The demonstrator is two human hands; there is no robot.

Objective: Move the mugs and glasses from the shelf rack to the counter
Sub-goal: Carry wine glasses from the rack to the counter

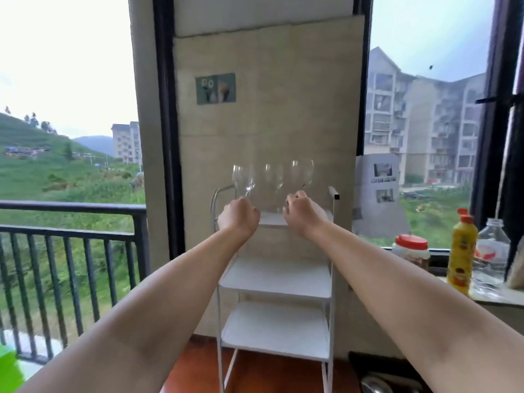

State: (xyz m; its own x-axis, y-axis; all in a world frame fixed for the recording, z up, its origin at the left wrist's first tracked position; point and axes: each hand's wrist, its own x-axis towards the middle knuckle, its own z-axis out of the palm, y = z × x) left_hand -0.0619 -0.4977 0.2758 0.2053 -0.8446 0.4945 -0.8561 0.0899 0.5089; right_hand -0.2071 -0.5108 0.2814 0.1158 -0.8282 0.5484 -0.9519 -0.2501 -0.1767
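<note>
A beige tiled wall panel [269,123] fills the centre, between two dark window frames. A small picture sticker [216,88] sits on its upper left. To the left, a black metal railing [71,222] fronts a green hillside [56,171] with a pale apartment block [126,142] in the distance. To the right, grey apartment buildings [425,123] show through the glass, and a paper notice [380,194] leans by the window. On the sill [496,297] at right stand a red-lidded jar [411,249], a yellow bottle with an orange cap [460,253], and a clear plastic bottle [492,256], close together. The floor [198,370] below is reddish-brown.
</note>
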